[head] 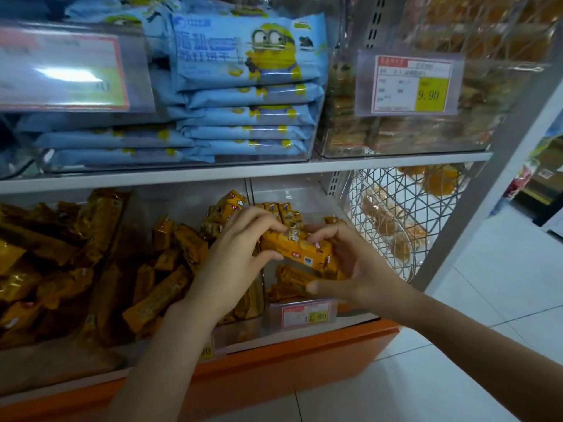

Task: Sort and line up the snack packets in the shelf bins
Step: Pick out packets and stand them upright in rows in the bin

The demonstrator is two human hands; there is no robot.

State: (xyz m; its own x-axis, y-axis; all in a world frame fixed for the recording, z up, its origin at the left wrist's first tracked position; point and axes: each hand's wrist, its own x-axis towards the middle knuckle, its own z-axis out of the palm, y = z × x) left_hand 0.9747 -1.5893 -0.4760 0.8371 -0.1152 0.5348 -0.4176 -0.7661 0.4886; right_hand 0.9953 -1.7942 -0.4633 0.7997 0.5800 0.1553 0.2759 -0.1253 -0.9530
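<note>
Orange packet is held just above the lower right bin. Your left hand and right hand curl their fingers round its ends.

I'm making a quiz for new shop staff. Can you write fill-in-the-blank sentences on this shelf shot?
1. The left hand and right hand both grip one orange snack packet over the ___ (upper/lower) shelf's bin.
2. The flat-stacked packets above are ___ in colour.
3. The upper right price tag reads ___.
Missing words: lower; blue; 9.90
</note>
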